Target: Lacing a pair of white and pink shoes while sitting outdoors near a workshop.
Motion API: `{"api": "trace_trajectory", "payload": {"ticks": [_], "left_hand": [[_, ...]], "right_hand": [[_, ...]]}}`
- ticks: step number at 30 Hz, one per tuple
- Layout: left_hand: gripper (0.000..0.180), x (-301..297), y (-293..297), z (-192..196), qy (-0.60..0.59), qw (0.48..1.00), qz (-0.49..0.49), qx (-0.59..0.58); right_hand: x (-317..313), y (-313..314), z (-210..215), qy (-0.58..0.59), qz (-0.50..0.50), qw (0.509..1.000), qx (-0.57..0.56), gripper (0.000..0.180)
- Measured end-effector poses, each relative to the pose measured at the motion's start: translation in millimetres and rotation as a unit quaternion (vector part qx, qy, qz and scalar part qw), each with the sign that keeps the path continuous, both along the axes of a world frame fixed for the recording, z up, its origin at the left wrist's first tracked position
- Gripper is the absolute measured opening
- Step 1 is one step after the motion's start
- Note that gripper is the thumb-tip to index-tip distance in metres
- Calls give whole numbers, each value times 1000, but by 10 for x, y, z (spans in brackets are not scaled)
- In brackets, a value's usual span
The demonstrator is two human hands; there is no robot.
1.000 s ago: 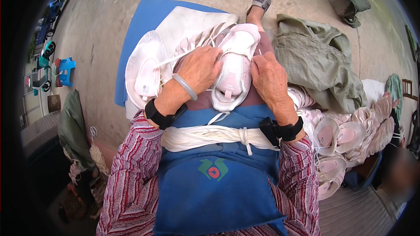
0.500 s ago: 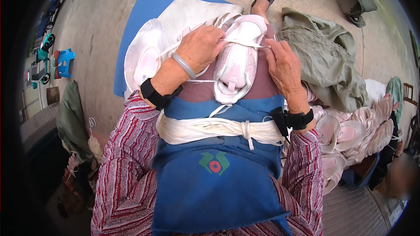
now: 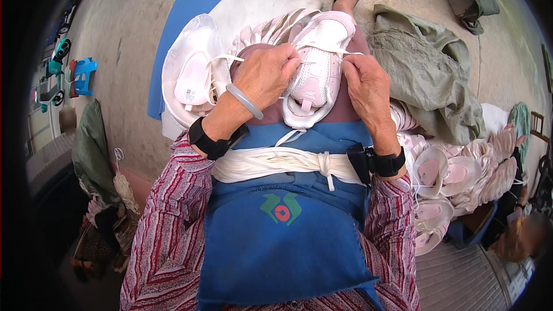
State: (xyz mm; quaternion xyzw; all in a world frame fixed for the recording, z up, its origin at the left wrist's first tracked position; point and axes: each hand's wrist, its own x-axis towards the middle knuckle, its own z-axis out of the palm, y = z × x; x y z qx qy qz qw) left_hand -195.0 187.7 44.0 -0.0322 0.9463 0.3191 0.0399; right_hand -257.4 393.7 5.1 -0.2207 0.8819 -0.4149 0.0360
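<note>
On my lap lies a white and pink shoe upper (image 3: 322, 80), its heel opening toward me. A white shoelace (image 3: 322, 48) runs across it through the eyelets. My left hand (image 3: 266, 72), with a grey band at the wrist, is closed in a pinch on the lace at the upper's left edge. At the right edge my right hand (image 3: 367, 83) pinches the lace too, fingers curled in. Its tip end is partly hidden by my fingers. A tied bundle of white laces (image 3: 271, 166) lies across my waist on the blue apron (image 3: 259, 259).
Another shoe upper (image 3: 193, 40) lies beside my left forearm, with more uppers (image 3: 262, 31) stacked beyond my lap. Grey-green sacking (image 3: 415, 63) lies to the right, above a heap of uppers (image 3: 472, 167). A blue stool (image 3: 84, 76) stands far left. Another person is at the right edge.
My right hand has moved slightly down and closed on the lace. My left hand has shifted slightly right and down. The lace across the upper now sits closer to it.
</note>
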Motion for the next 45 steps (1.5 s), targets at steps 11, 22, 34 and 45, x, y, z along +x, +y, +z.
{"api": "trace_trajectory", "payload": {"ticks": [11,22,34,45], "left_hand": [[21,-109,-153,-115,-9,997,32,-76],[19,-266,-122,-107,27,998,-7,-55],[23,-266,-159,-190,-29,998,8,-50],[25,-406,-171,-185,-53,997,-5,-48]], "right_hand": [[-107,-75,64,30,42,998,25,12],[-222,-142,156,62,116,984,117,17],[-244,-101,9,-234,-16,971,-35,25],[-114,-168,-40,-145,-59,987,-42,27]]}}
